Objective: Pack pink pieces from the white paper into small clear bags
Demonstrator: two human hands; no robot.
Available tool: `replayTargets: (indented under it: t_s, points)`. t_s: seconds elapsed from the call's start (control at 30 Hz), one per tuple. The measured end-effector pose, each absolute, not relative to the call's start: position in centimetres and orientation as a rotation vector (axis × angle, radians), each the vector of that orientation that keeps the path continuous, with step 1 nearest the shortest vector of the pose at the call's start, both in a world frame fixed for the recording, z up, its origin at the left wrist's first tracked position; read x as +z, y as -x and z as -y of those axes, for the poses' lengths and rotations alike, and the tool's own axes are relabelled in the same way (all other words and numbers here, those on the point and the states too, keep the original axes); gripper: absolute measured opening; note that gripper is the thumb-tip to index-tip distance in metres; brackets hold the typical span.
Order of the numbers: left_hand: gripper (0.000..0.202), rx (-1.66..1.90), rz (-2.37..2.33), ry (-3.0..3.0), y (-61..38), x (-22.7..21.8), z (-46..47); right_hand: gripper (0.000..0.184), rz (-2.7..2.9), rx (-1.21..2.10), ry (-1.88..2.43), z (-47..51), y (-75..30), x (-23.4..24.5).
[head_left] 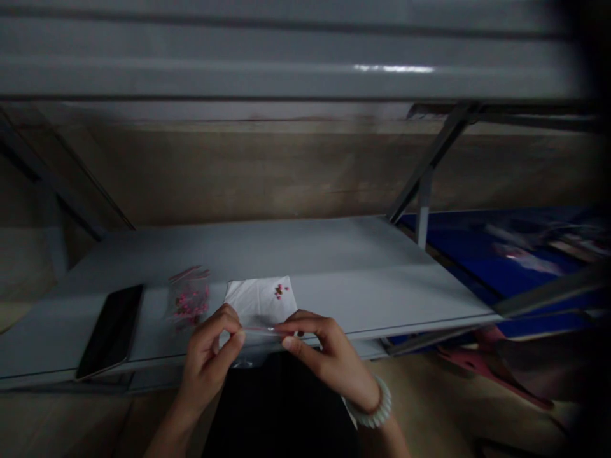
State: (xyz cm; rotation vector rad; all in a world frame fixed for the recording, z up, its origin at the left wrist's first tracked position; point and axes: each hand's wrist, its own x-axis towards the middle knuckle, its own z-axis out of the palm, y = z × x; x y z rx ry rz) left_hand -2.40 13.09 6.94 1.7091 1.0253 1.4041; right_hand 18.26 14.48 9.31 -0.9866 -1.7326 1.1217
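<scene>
Between my two hands a small clear zip bag [260, 331] is stretched by its top strip. My left hand [213, 346] pinches the strip's left end between thumb and forefinger. At the other end, my right hand [329, 353], with a pale beaded bracelet on the wrist, pinches it the same way. The bag's lower part hangs below the shelf edge and is hard to make out. Just behind lies a white paper sheet [258, 299] with several small pink and dark beads [280, 291] on it. Left of the paper rests another clear zip bag [191, 299] holding many small pink pieces.
A black phone [112, 327] lies at the left on the grey shelf [334, 254]. An upper shelf [286, 63] spans overhead, with slanted metal supports at both sides. To the right, a blue surface [468, 267] carries plastic packets. A pink chair or stool part [477, 362] is below it.
</scene>
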Motion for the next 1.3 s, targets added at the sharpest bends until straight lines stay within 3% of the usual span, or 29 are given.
replayTargets:
  t_s: [0.13, 0.27, 0.5, 0.83, 1.0, 1.17, 1.3]
  points:
    - [0.021, 1.372, -1.052, -1.742, 2.1, 6.7, -12.8, 0.034, 1.782, 1.038, 0.969, -14.3, -17.4, 10.1]
    - [0.018, 1.338, -1.088, -1.826, 1.7, 7.1, -12.5, 0.003, 1.766, 1.063, 0.964, -14.1, -15.6, 10.0]
    - [0.006, 1.19, -1.216, -2.006, 1.8, 8.0, -11.9, 0.015, 1.766, 0.831, 1.052, -13.6, -14.3, 9.1]
    - [0.017, 1.145, -1.414, -2.085, 2.4, 7.7, -12.5, 0.012, 1.779, 0.95, 1.054, -14.2, -15.0, 9.0]
    - [0.02, 1.249, -1.504, -2.114, 2.8, 8.4, -12.7, 0.018, 1.823, 0.804, 1.017, -15.1, -14.5, 9.3]
    - [0.015, 1.359, -1.627, -1.925, 4.4, 9.0, -16.6, 0.017, 1.815, 0.825, 0.852, -19.9, -13.2, 9.9]
    - [0.025, 1.27, -1.652, -1.855, 5.5, 8.2, -23.4, 0.019, 1.739, 1.043, 0.901, -27.7, -12.1, 8.8]
